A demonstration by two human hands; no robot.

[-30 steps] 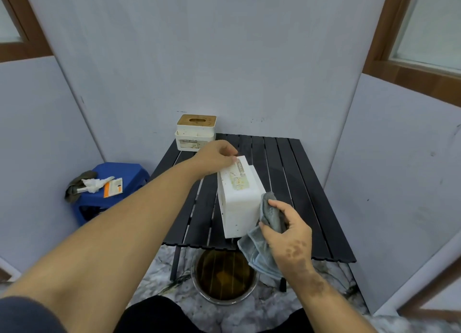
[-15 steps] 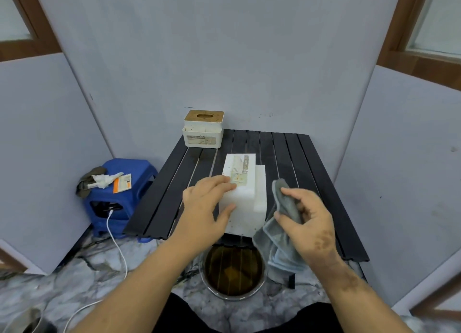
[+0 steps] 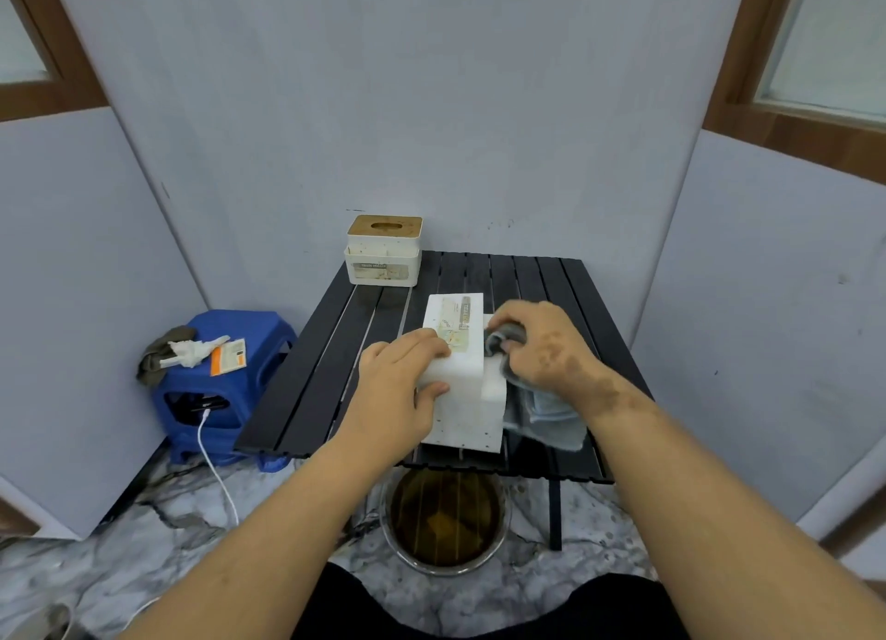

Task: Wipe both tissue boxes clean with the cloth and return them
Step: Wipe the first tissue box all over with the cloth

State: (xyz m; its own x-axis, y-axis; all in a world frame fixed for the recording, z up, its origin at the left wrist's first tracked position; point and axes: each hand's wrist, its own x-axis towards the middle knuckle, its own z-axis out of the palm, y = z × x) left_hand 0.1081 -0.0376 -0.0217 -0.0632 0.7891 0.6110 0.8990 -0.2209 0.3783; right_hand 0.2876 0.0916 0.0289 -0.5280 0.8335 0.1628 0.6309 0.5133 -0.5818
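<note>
Currently the white tissue box (image 3: 461, 390) lies on its side on the black slatted table (image 3: 307, 380), near the front edge and a little left of the table's middle. Its labelled face points up and small dark specks show on the face toward the camera.

Left hand (image 3: 400, 390): it grips the near-left corner of the box. The fingers (image 3: 424, 344) lie curled over the top face, reaching the edge of the label, and the thumb (image 3: 431, 390) presses on the near face. Contact is plain on both faces.

Right hand (image 3: 542, 347): its fingers are curled round a bunched grey cloth (image 3: 503, 340) and hold it against the right upper edge of the box. The rest of the cloth, paler blue-grey, trails from under the wrist onto the table just right of the box.

Second tissue box (image 3: 383, 251): cream with a wooden lid, upright at the far-left corner of the table, well apart from both hands, with brown stains on its front label.

Surroundings: a round basin (image 3: 443, 519) of brownish water stands on the marble floor beneath the table's front edge. A blue plastic stool (image 3: 225, 385) stands left of the table, carrying a crumpled rag, a white item and an orange-and-white packet. A white cable (image 3: 215, 467) runs from the stool down across the floor.
</note>
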